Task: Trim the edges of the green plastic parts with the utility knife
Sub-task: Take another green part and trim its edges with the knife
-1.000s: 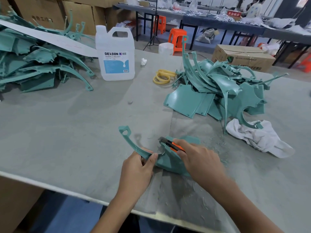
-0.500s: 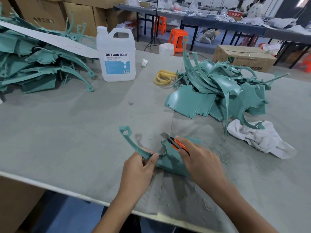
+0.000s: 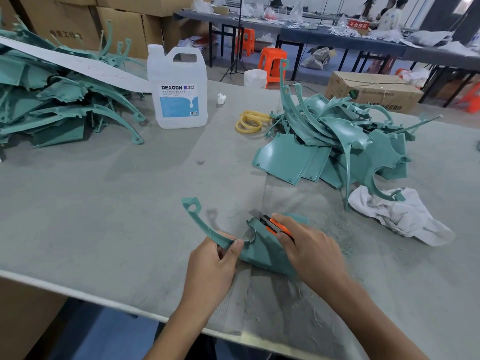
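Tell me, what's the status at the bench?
Left grip pinches green part. Right grip holds utility knife, blade at part's edge. Nothing blocks the blade.

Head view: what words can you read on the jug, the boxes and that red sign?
"DEXCON": on the jug, big letters on its label.
"不合格区": on the red sign at the back.
Small print under DEXCON: too small to read.
Print on the left box: too blurred to read.
Print on the right box: too blurred to read.
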